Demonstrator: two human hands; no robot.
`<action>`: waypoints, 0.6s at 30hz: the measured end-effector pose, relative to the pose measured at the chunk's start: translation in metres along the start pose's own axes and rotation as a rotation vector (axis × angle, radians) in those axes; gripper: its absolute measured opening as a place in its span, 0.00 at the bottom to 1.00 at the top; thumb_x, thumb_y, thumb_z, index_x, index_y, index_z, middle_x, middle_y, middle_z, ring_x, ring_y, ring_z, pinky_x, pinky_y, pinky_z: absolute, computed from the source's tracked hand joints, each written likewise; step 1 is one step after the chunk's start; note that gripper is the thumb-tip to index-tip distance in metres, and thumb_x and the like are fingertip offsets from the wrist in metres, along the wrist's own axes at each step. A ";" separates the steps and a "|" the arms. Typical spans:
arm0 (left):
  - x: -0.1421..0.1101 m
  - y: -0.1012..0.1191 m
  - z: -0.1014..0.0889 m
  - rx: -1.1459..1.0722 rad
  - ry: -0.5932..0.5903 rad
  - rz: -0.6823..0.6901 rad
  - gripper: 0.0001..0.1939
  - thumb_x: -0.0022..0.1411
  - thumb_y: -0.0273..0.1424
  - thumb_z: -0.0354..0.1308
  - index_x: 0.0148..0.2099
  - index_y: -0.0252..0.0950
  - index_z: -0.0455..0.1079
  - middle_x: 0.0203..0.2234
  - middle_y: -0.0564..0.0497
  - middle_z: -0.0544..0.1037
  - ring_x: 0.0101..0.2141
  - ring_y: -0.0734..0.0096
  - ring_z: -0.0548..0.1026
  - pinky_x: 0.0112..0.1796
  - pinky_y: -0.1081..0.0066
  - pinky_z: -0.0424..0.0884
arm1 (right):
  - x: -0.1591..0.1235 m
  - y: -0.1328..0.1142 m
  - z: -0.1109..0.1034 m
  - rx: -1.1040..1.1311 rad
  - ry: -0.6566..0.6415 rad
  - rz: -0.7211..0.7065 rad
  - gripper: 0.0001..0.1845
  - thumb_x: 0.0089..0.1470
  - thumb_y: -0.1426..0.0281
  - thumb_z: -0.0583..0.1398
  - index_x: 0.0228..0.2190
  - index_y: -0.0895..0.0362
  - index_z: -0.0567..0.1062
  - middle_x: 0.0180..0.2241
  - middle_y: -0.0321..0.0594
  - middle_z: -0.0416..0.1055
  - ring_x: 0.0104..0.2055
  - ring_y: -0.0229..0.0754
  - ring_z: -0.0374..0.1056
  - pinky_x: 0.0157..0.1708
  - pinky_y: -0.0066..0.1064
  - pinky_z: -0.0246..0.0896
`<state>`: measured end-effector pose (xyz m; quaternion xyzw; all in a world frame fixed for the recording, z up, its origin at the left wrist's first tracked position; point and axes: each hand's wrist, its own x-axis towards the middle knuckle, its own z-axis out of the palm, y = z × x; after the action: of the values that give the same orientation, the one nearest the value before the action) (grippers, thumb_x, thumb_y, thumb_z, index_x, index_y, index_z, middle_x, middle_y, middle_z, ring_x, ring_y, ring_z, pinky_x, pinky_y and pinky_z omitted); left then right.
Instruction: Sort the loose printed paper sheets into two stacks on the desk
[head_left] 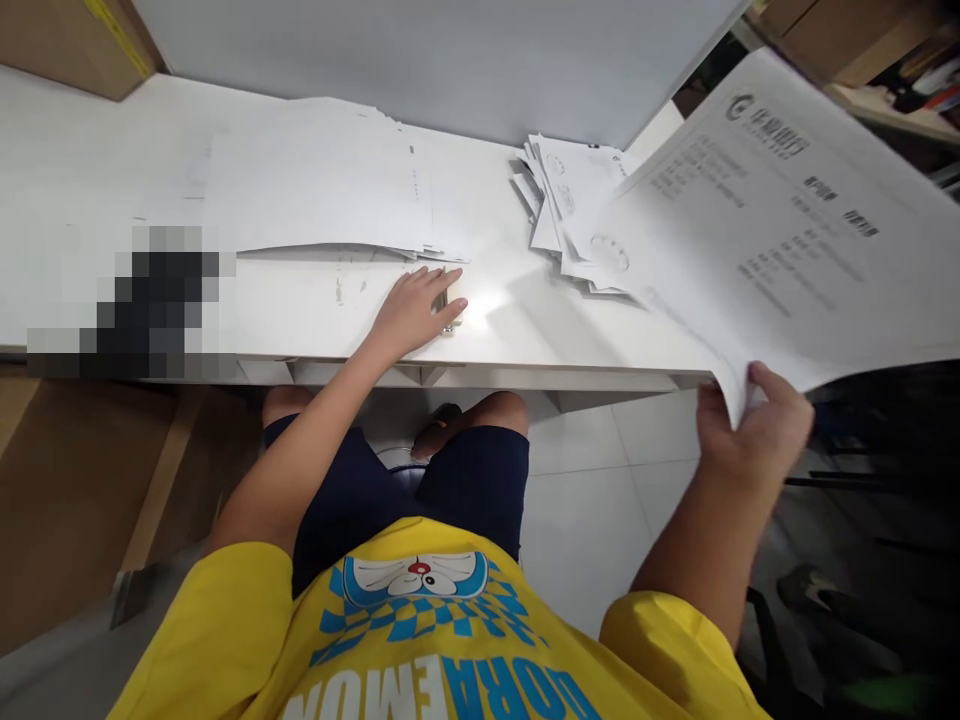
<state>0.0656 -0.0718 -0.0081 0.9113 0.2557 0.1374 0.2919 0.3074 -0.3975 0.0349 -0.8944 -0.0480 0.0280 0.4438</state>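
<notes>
My right hand (754, 425) is closed on the near corner of a thin sheaf of printed papers (780, 230), held up in the air at the right above the desk edge. My left hand (416, 310) lies on the white desk (315, 310) near its front edge, fingers stretched forward over a small metallic object (452, 322) that I cannot make out. Just beyond that hand lies a wide flat stack of white sheets (322, 180). At the back right of the desk is a messy pile of white envelopes (570, 215), partly hidden by the held papers.
A grey partition panel (450, 50) stands behind the desk. Brown cardboard boxes (75, 40) sit at the far left and beside my legs on the left. A blurred dark patch (150, 310) covers the desk's left front. White floor tiles and dark chair parts show at right.
</notes>
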 end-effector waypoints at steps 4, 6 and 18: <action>-0.002 -0.003 -0.001 0.015 -0.015 0.021 0.34 0.71 0.52 0.41 0.72 0.43 0.55 0.70 0.49 0.58 0.70 0.57 0.52 0.68 0.56 0.47 | 0.029 -0.033 0.080 0.761 0.035 0.191 0.08 0.49 0.73 0.55 0.34 0.53 0.65 0.48 0.42 0.68 0.51 0.38 0.70 0.40 0.23 0.73; -0.003 -0.004 -0.003 0.018 -0.023 0.023 0.34 0.71 0.52 0.41 0.72 0.42 0.55 0.70 0.48 0.57 0.70 0.57 0.52 0.68 0.56 0.47 | 0.039 -0.052 0.113 0.869 -0.005 0.204 0.09 0.48 0.75 0.55 0.34 0.54 0.65 0.44 0.39 0.69 0.44 0.34 0.71 0.35 0.19 0.71; -0.004 -0.006 -0.010 0.019 -0.029 -0.011 0.33 0.71 0.52 0.40 0.71 0.44 0.56 0.69 0.49 0.58 0.70 0.60 0.51 0.68 0.56 0.48 | 0.084 -0.091 0.199 0.472 0.005 -0.207 0.37 0.48 0.72 0.55 0.61 0.56 0.58 0.53 0.44 0.69 0.53 0.40 0.69 0.52 0.37 0.69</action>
<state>0.0561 -0.0659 -0.0043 0.9145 0.2579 0.1201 0.2876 0.3664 -0.1762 -0.0129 -0.7565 -0.1304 -0.0092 0.6408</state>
